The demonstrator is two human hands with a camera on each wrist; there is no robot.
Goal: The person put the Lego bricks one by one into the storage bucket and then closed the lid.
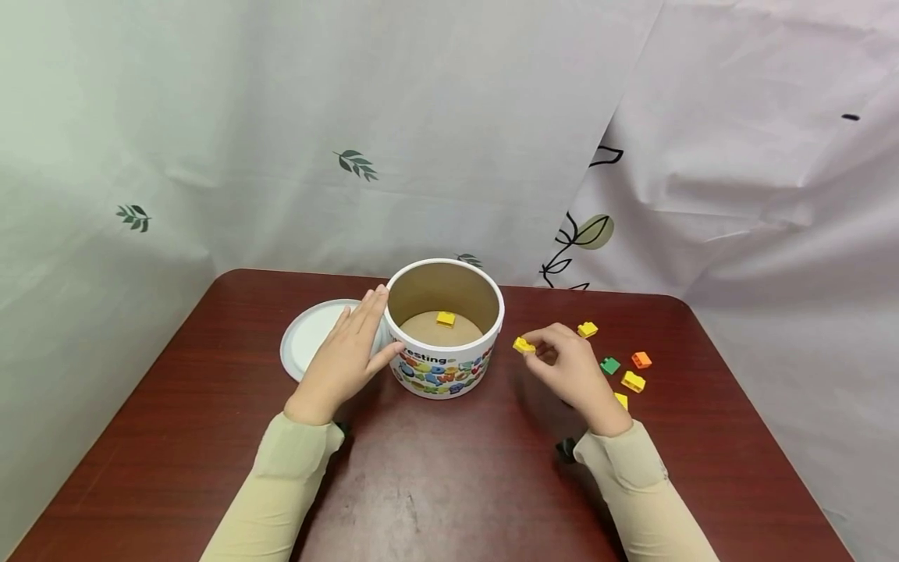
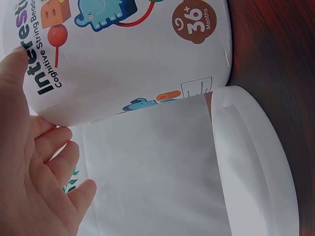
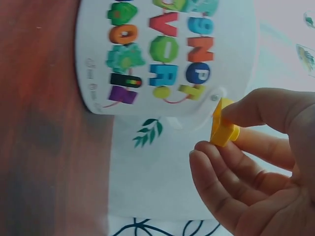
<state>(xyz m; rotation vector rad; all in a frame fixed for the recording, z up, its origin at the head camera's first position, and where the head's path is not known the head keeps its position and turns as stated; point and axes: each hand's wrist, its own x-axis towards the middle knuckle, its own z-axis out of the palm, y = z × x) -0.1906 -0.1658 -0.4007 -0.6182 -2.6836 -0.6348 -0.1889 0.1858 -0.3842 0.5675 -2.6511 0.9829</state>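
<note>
A round white bucket (image 1: 441, 375) with colourful printed letters stands upright near the table's far side. One yellow toy brick (image 1: 445, 318) lies on its floor. My left hand (image 1: 344, 355) rests against the bucket's left side, fingers fairly straight, thumb on the printed wall (image 2: 113, 59). To the right of the bucket, apart from it, my right hand (image 1: 572, 371) pinches another yellow toy brick (image 3: 224, 123) between thumb and fingers. Beyond that hand lie loose bricks: a yellow one (image 1: 588, 329), a green one (image 1: 609, 365), an orange one (image 1: 641, 360) and more yellow.
The white lid (image 1: 309, 339) lies on the table left of the bucket, partly behind my left hand. A dark red-brown table (image 1: 421, 484) carries everything. White cloth (image 1: 456, 133) with leaf prints hangs behind the table.
</note>
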